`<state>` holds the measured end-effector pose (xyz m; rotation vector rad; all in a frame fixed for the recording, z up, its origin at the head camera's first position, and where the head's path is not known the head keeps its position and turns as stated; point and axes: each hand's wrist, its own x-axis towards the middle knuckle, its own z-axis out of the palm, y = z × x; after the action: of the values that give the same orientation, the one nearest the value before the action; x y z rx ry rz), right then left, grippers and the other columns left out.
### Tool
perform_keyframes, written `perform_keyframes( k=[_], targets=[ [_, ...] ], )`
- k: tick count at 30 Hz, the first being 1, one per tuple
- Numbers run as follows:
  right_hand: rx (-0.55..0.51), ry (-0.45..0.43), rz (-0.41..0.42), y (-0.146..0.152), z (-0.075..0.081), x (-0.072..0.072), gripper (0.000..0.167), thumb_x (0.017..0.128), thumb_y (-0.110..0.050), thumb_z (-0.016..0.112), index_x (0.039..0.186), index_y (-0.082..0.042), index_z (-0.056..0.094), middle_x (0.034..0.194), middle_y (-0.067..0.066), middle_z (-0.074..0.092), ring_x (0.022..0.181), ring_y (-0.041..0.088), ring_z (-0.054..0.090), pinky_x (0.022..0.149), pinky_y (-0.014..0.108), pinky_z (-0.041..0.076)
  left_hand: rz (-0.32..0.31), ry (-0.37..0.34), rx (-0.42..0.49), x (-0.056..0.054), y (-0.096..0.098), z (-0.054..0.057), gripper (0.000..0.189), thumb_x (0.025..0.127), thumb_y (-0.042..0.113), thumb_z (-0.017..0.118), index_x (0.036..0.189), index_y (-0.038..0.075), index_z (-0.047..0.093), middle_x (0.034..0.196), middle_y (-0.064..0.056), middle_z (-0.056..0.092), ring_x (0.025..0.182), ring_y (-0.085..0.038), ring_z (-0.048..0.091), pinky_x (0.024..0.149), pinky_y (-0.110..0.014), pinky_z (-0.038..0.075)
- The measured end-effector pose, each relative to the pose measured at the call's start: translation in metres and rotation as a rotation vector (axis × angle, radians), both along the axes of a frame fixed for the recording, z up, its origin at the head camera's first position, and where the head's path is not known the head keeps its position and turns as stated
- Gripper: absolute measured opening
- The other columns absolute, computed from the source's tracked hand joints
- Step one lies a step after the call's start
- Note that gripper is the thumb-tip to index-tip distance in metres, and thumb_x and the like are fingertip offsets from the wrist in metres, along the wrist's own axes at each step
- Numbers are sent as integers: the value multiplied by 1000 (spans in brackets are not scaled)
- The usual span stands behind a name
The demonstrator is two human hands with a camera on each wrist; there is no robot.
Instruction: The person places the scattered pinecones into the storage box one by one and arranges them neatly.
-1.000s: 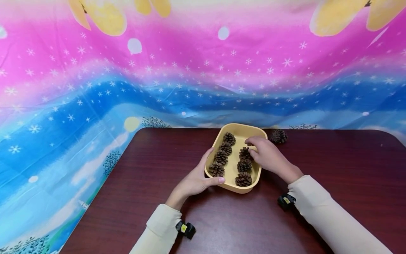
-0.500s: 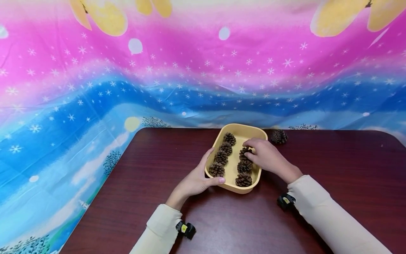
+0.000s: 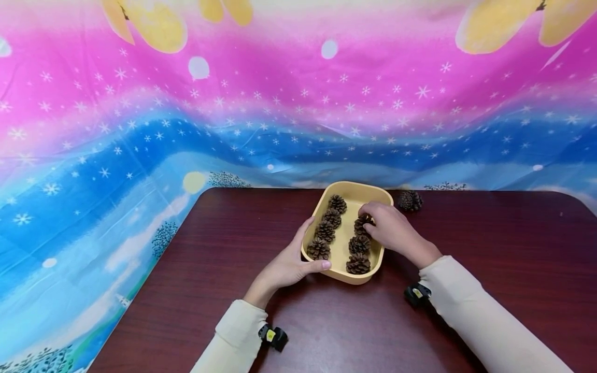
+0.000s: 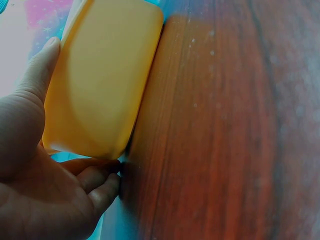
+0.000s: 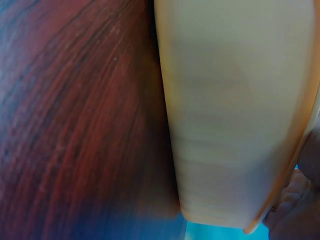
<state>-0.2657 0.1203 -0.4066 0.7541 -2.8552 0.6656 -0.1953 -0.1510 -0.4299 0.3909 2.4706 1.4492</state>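
Observation:
A yellow rectangular box (image 3: 342, 233) with rounded corners stands on the table in the head view. My left hand (image 3: 289, 264) holds it at the near left corner, thumb over the rim and fingers along the outer left side. Several pine cones (image 3: 325, 231) line its left wall. Along the right side sit two more, a middle pine cone (image 3: 359, 244) and a near pine cone (image 3: 358, 263). Just beyond them, my right hand (image 3: 389, 225) pinches a third pine cone (image 3: 361, 226), partly covered by the fingers. Box walls fill much of both wrist views.
Outside the box, a loose pine cone (image 3: 410, 200) lies by the table's back edge, beyond the right hand. The dark red-brown table (image 3: 503, 243) meets a colourful snowflake-patterned cloth (image 3: 298, 103) behind it. Each sleeve cuff carries a small black wrist camera (image 3: 273, 337).
My right hand's fingers have moved in over the far right pine cone, which has shifted slightly. The left hand and the box stay in place.

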Motion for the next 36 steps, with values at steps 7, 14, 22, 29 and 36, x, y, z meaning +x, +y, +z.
perform_keyframes(
  k=[7, 14, 22, 29, 36],
  targets=[
    [6, 11, -24, -2, -1, -2, 23, 91, -1, 73, 113, 0, 72, 115, 18, 71, 105, 37, 67, 91, 56, 55, -6, 5, 17, 0, 0, 0, 112, 87, 41, 86, 168, 38, 9, 167, -15, 37, 149, -33, 42, 125, -56, 31],
    [-3, 17, -27, -2, 0, -1, 23, 89, 0, 73, 112, 0, 72, 113, 17, 70, 103, 36, 67, 90, 55, 55, -6, 3, 18, -1, 0, -1, 111, 87, 40, 86, 168, 38, 9, 167, -14, 37, 150, -31, 41, 126, -54, 30],
    [-17, 24, -9, -2, 0, 1, 25, 88, 1, 74, 112, -1, 72, 113, 17, 71, 104, 36, 67, 91, 56, 54, -3, 6, 19, 0, 0, -1, 111, 87, 40, 85, 168, 39, 9, 167, -13, 37, 149, -31, 42, 125, -55, 31],
    [-22, 20, -3, 0, -1, 1, 27, 87, 1, 74, 114, 0, 72, 115, 17, 71, 105, 37, 67, 92, 55, 54, -6, 5, 15, 0, 0, -1, 111, 87, 41, 85, 168, 39, 9, 167, -13, 37, 149, -32, 42, 125, -55, 31],
    [-21, 18, -4, 0, -1, 0, 30, 87, 0, 75, 117, 0, 71, 117, 18, 71, 107, 37, 67, 93, 56, 54, -6, 4, 9, -1, 0, 0, 111, 87, 42, 85, 168, 39, 9, 167, -14, 37, 148, -32, 43, 125, -55, 31]
  ],
)
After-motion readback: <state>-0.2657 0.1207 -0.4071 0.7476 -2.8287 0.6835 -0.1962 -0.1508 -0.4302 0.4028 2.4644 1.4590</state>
